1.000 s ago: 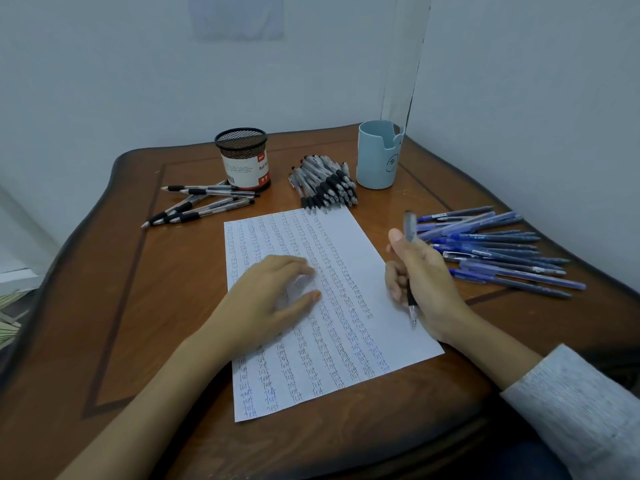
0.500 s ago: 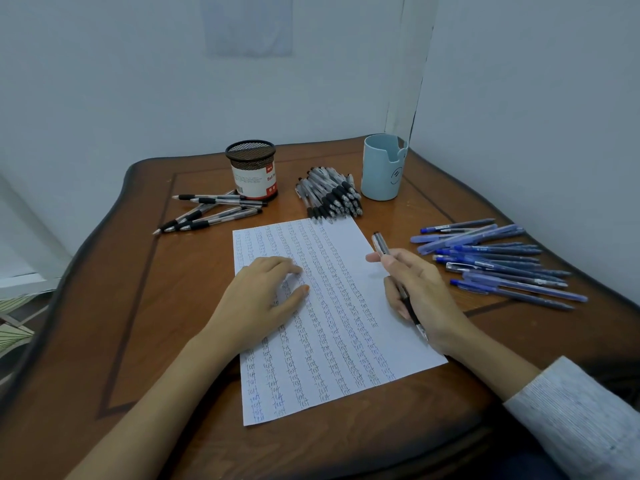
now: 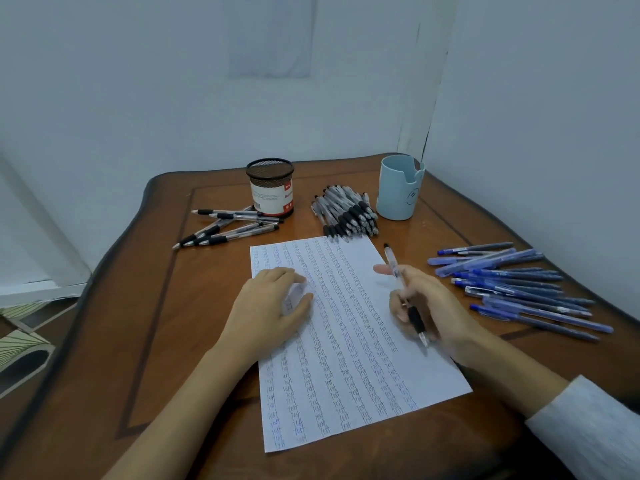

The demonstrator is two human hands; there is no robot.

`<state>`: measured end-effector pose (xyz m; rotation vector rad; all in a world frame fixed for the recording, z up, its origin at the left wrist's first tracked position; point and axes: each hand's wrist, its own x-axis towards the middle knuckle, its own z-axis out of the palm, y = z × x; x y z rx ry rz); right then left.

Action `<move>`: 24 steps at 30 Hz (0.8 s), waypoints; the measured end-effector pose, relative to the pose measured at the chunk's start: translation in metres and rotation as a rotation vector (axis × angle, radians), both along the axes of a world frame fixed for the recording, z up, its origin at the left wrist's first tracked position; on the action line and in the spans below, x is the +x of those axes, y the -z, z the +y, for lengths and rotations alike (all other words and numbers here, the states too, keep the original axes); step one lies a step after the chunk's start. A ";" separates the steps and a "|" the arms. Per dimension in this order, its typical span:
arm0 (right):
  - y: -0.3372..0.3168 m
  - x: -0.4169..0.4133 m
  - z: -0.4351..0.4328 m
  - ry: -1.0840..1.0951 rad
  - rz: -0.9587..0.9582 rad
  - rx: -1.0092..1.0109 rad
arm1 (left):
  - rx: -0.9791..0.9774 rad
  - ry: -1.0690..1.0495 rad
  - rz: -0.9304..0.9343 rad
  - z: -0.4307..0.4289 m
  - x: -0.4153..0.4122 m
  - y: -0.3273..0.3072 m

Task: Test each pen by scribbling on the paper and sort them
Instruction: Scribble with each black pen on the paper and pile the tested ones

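A brown wooden tabletop (image 3: 114, 341) with a wavy rim and a dark inlaid line is filling the lower part of the view. Toward its far edge a round black wire-mesh cup (image 3: 270, 192) with a white and red label is standing upright. Well to its right, near the far corner, a pale blue plastic cup (image 3: 398, 194) with a notched rim is also standing upright. 2 pale blue-grey walls (image 3: 156, 98) are meeting behind that corner, and a lighter rectangle (image 3: 272, 36) is showing on the left one. At far left, a green-and-cream patterned floor covering (image 3: 20, 344) is lying below.
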<state>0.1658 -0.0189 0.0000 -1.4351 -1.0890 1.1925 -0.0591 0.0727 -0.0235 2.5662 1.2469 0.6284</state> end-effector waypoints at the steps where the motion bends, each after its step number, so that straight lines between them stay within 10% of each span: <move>1: -0.006 0.000 0.006 -0.012 -0.053 -0.039 | 0.007 -0.011 0.001 0.001 -0.001 0.000; 8: -0.042 0.004 0.063 0.108 -0.527 0.121 | 0.010 -0.099 -0.054 0.008 -0.004 0.000; 24: -0.039 0.017 0.198 0.358 -0.887 0.207 | -0.007 -0.114 -0.031 0.012 -0.005 0.005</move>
